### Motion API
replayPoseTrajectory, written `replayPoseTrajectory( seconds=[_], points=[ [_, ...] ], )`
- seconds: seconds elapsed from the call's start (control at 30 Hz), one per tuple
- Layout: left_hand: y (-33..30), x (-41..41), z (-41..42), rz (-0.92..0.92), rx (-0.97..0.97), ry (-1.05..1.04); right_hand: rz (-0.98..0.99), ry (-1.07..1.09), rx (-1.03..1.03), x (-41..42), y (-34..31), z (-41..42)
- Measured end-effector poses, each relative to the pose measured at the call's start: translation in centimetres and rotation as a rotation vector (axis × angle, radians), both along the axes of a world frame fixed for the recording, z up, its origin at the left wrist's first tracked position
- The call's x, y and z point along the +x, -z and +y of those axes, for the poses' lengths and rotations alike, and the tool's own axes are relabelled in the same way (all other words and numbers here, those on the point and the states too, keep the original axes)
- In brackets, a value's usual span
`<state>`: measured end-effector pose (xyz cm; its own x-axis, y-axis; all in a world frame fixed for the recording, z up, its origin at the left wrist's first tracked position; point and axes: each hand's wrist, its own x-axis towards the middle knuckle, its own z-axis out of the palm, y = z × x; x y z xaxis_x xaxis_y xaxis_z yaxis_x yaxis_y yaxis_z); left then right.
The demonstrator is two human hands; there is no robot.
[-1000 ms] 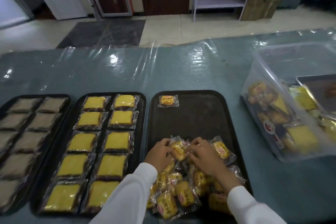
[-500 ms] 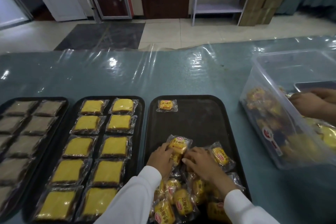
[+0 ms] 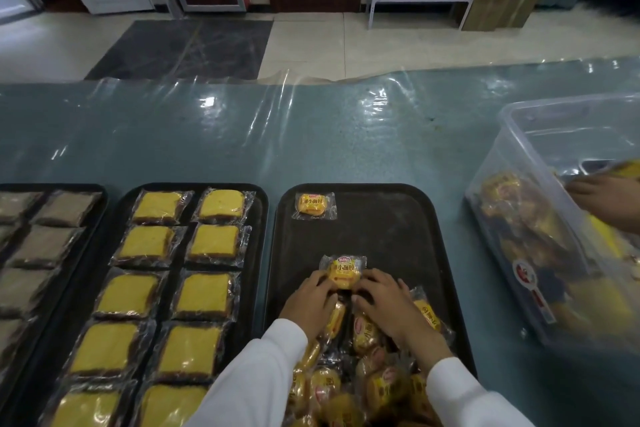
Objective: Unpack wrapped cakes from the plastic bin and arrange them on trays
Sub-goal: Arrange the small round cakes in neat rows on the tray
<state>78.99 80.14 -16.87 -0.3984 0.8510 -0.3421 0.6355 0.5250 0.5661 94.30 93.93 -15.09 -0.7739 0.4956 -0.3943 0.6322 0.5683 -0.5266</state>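
Looking down from the head camera, both hands meet over the right-hand black tray [image 3: 391,218]. The left hand [image 3: 311,298] and the right hand [image 3: 388,302] pinch a small wrapped cake [image 3: 343,273] between them, fingers curled against its left and right edges, the yellow bun facing up in its clear wrapper. It sits near the tray's middle, at the far edge of a loose pile of wrapped buns [image 3: 360,378] heaped at the near end under the white sleeves. One more wrapped bun [image 3: 313,205] lies alone in the tray's far left corner, well apart from the held one.

To the left, a second tray [image 3: 258,253] carries two columns of wrapped yellow square cakes [image 3: 204,293], and a third tray [image 3: 100,194] at the frame's edge carries brownish wrapped slices [image 3: 45,246].

At the right stands the clear plastic bin [image 3: 526,163] with more wrapped cakes inside, blurred through its wall. Another person's hand [image 3: 602,198] reaches into it; what it grasps is probably a yellow packet, though the blur leaves that unclear.
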Motion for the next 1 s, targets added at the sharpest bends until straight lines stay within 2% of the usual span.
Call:
replayPoseTrajectory(
  seconds=[0.3, 0.43, 0.67, 0.9, 1.0],
  points=[
    [0.8, -0.3, 3.4, 0.051, 0.052, 0.047, -0.053, 0.010, 0.057, -0.6, 1.5, 3.0],
    [1.6, -1.1, 5.3, 0.191, 0.085, 0.118, -0.043, 0.034, 0.067, -1.0, 1.8, 4.7],
    [1.6, -3.0, 9.3, 0.443, 0.028, 0.218, -0.025, 0.052, 0.091, -2.9, 2.0, 8.2],
    [2.2, -5.4, 12.8, 0.569, 0.011, 0.228, 0.001, 0.029, 0.101, -5.6, 2.4, 11.4],
    [2.4, -6.4, 13.6, 0.567, 0.017, 0.199, 0.005, 0.022, 0.111, -6.8, 2.7, 12.4]
  ],
)
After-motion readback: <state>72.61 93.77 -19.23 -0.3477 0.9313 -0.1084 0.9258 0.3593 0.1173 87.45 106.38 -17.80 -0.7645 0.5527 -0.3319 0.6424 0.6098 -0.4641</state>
